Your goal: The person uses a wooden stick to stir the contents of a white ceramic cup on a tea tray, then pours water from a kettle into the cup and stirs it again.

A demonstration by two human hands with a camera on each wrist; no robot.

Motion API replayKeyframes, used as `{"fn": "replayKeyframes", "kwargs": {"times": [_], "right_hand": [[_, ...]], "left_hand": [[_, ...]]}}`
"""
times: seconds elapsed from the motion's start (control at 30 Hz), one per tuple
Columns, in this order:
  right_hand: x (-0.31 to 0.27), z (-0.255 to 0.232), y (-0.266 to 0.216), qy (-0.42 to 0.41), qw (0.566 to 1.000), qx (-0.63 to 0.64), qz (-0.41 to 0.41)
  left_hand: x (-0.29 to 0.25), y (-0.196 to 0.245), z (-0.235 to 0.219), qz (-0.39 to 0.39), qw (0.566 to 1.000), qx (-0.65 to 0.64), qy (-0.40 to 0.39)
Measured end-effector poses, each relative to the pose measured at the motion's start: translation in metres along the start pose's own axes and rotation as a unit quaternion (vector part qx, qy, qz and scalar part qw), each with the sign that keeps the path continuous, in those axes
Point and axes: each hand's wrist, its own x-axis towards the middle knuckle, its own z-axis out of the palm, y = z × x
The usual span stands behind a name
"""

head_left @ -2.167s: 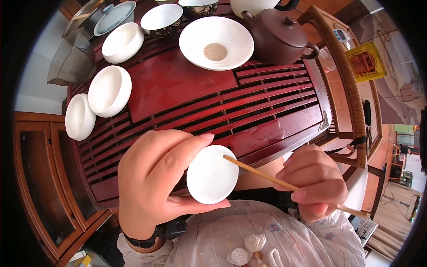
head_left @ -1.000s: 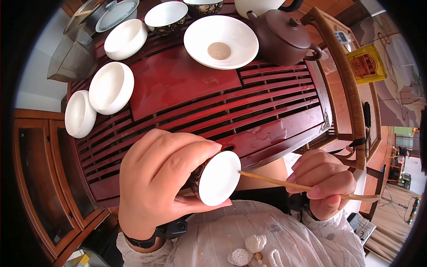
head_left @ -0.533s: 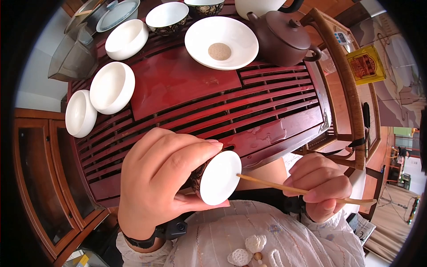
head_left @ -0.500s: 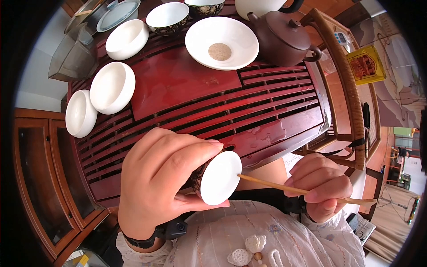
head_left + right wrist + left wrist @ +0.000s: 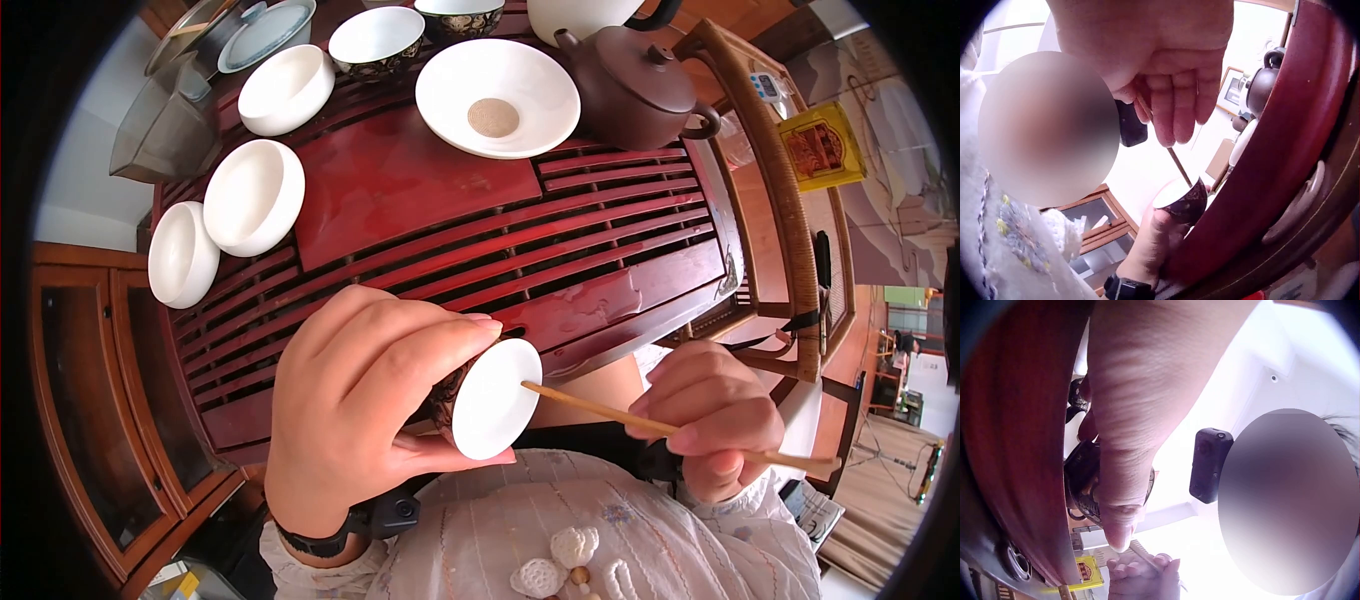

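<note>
My left hand (image 5: 345,410) holds a small teacup (image 5: 495,405) between thumb and fingers, in front of the tea tray. The cup is white inside and dark-patterned outside, tilted with its mouth towards the right. In my right hand (image 5: 712,418) a thin bamboo stick (image 5: 590,409) is pinched, its flattened end sticking out behind the fingers. The narrow tip overlaps the cup's white inside near the right rim. The right wrist view shows the stick (image 5: 1179,166) reaching down into the cup (image 5: 1190,205). In the left wrist view the thumb (image 5: 1124,487) covers much of the cup.
A slatted red tea tray (image 5: 420,190) carries a wide white bowl (image 5: 545,90) with a brownish disc in its bottom. Beside it stands a brown teapot (image 5: 635,90). Several white cups, including one cup (image 5: 255,197), line the left. A rattan shelf (image 5: 800,240) stands right.
The cup has tipped from facing up to facing right. The stick's tip moved out to the right rim, then back left over the white inside, with the right hand following.
</note>
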Motion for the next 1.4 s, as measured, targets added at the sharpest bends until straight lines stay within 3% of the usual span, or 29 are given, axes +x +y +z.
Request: {"fn": "replayKeyframes", "kwargs": {"times": [0.07, 0.13, 0.3, 0.33, 0.43, 0.6, 0.7, 0.8, 0.9, 1.3, 1.4], "right_hand": [[0.006, -0.002, -0.004, -0.085, 0.996, -0.013, 0.014], [0.01, 0.008, -0.004, -0.116, 0.991, -0.033, 0.057], [0.012, 0.004, -0.003, -0.094, 0.991, -0.09, 0.017], [0.008, 0.004, 0.0, -0.045, 0.999, -0.027, -0.003], [0.006, -0.002, -0.002, -0.045, 0.998, 0.041, -0.001], [0.012, -0.006, -0.014, -0.084, 0.993, -0.085, -0.018], [0.015, -0.006, -0.02, -0.122, 0.991, -0.055, -0.002], [0.017, -0.006, -0.022, -0.091, 0.991, -0.1, 0.004], [0.016, -0.004, -0.024, -0.091, 0.993, -0.064, 0.025], [0.023, -0.008, -0.029, -0.128, 0.981, -0.147, -0.004], [0.022, -0.006, -0.028, -0.126, 0.986, -0.112, -0.002]], "left_hand": [[0.0, 0.0, 0.0, 0.001, 1.0, -0.002, -0.001], [0.0, 0.001, -0.001, -0.002, 1.0, 0.006, -0.008], [-0.003, -0.002, 0.001, 0.001, 1.0, 0.003, -0.001], [-0.004, -0.002, 0.001, 0.004, 1.0, 0.007, -0.005], [-0.003, -0.001, 0.0, 0.002, 1.0, 0.006, -0.009], [-0.002, -0.002, 0.0, 0.003, 1.0, 0.01, -0.008], [-0.003, -0.001, 0.0, 0.003, 1.0, 0.007, -0.009], [-0.002, -0.001, 0.001, 0.004, 1.0, 0.004, -0.01], [-0.002, -0.001, 0.0, 0.006, 1.0, 0.003, -0.01], [-0.002, -0.001, 0.0, 0.003, 1.0, -0.002, -0.014], [-0.002, -0.001, 0.0, 0.001, 1.0, -0.001, -0.018]]}}
